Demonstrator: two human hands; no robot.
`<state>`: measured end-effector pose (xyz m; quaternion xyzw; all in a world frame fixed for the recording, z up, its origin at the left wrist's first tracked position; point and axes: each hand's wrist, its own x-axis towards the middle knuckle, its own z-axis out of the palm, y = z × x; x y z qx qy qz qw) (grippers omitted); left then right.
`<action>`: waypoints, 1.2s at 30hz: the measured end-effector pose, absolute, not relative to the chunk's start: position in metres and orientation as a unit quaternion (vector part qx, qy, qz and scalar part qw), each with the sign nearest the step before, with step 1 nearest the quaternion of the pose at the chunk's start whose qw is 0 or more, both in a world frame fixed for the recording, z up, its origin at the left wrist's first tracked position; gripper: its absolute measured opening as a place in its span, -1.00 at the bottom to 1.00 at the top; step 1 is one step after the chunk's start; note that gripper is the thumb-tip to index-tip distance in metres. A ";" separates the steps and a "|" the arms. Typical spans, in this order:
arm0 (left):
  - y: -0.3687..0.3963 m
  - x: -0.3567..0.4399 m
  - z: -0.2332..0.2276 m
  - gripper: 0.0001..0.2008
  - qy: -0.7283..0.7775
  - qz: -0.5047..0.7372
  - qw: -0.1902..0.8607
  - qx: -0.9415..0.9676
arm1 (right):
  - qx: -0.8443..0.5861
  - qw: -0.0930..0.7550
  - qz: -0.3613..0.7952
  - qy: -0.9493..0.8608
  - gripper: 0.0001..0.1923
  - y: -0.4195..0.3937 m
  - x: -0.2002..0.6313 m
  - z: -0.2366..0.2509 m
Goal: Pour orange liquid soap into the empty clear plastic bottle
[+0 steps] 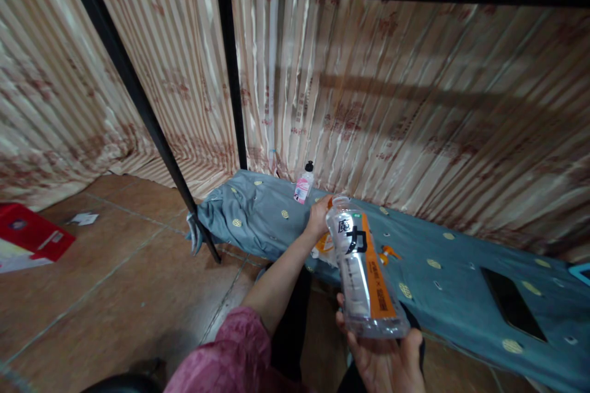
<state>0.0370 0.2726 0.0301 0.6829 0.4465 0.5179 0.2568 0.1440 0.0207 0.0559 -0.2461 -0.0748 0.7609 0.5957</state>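
Bottle (366, 270) first: clear plastic with an orange and white label, and we hold it in our right hand (385, 359), fingers (340, 319) curled around its bottom end so they're clamped on it, its open neck pointing up and away from us. Our left hand (319, 216) reaches out past that neck, over the blue bed cover (442, 270). Its fingers touch a crumpled orange and white wrapper (325, 245), but we can't tell if they're closed on it. Just beyond those fingers, a small pink and white bottle with a black cap (303, 183) stands upright by the striped curtain (415, 116). Off past our right fingers, a dark phone (511, 304) lies flat on the cover. Well off past our left fingers, a red box (32, 233) sits on the tiled floor (115, 282).
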 end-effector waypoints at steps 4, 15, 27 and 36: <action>0.273 0.037 0.030 -0.74 0.452 0.515 0.263 0.679 | -0.249 0.589 0.765 -0.073 -0.36 0.020 0.144 0.057; 0.271 0.037 0.034 -0.76 0.463 0.504 0.256 0.683 | -0.247 0.596 0.761 -0.073 -0.36 0.021 0.143 0.059; 0.274 0.037 0.029 -0.76 0.450 0.516 0.264 0.679 | -0.256 0.599 0.755 -0.069 -0.35 0.020 0.142 0.060; 0.273 0.037 0.030 -0.74 0.460 0.509 0.260 0.680 | -0.255 0.598 0.756 -0.080 -0.36 0.020 0.142 0.059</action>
